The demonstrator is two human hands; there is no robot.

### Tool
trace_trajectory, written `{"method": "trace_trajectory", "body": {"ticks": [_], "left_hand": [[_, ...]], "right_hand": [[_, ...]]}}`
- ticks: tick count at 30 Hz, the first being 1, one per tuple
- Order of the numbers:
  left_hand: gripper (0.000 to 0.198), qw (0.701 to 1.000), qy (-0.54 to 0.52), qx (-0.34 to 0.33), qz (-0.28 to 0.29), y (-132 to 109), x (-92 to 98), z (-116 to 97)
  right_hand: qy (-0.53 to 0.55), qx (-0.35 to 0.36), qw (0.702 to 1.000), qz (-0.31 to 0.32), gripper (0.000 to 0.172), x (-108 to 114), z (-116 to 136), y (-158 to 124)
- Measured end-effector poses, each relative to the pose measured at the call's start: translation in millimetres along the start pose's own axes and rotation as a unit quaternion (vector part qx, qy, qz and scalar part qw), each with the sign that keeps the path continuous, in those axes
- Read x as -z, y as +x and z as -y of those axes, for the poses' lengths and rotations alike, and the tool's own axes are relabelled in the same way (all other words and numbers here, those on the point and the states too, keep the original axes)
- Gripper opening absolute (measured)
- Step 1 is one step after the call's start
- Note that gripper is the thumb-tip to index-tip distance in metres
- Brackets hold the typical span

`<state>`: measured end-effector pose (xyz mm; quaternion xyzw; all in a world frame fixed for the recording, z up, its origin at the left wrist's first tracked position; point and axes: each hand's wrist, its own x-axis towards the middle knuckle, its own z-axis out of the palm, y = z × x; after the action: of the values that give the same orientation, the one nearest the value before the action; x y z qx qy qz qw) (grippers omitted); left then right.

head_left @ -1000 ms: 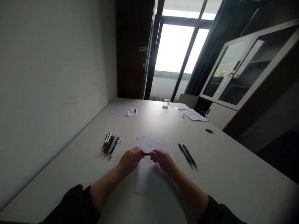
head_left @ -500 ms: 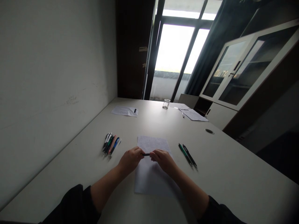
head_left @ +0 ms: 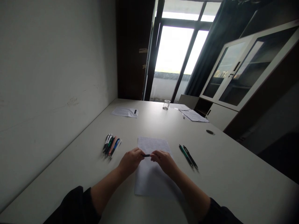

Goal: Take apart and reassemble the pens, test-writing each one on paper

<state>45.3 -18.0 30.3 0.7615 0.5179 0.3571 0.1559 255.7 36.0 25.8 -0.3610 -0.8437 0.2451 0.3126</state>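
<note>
My left hand (head_left: 130, 160) and my right hand (head_left: 163, 160) meet over a lined sheet of paper (head_left: 149, 174) in front of me. Both are closed on the two ends of a short dark pen (head_left: 146, 155), which lies level between the fingertips just above the sheet. Only its middle shows; the ends are hidden by my fingers. A bunch of several pens (head_left: 111, 145) lies on the table to the left of my left hand. Two dark pens (head_left: 188, 156) lie side by side to the right of my right hand.
The long white table (head_left: 224, 174) runs along a wall on the left. At its far end are a folded paper (head_left: 125, 111), a small glass (head_left: 166, 104) and more sheets with a pen (head_left: 190, 114). A cable hole (head_left: 210, 132) sits at the right. A glass-door cabinet (head_left: 235, 74) stands beyond.
</note>
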Motion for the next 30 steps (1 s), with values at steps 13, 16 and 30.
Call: {"method": "trace_trajectory", "body": {"ticks": [13, 16, 30], "left_hand": [[0.017, 1.0, -0.006, 0.004, 0.002, -0.4, -1.3, 2.0], [0.018, 1.0, 0.003, -0.001, 0.0, -0.5, -0.3, 0.7], [0.024, 0.999, 0.018, -0.048, 0.012, 0.8, -1.4, 0.6]], "right_hand": [[0.003, 0.012, 1.0, -0.012, 0.007, -0.9, -2.4, -0.7], [-0.01, 0.028, 1.0, 0.0, 0.012, 1.3, -1.4, -0.8], [0.018, 0.026, 0.999, 0.039, 0.028, 4.1, 2.3, -2.8]]}}
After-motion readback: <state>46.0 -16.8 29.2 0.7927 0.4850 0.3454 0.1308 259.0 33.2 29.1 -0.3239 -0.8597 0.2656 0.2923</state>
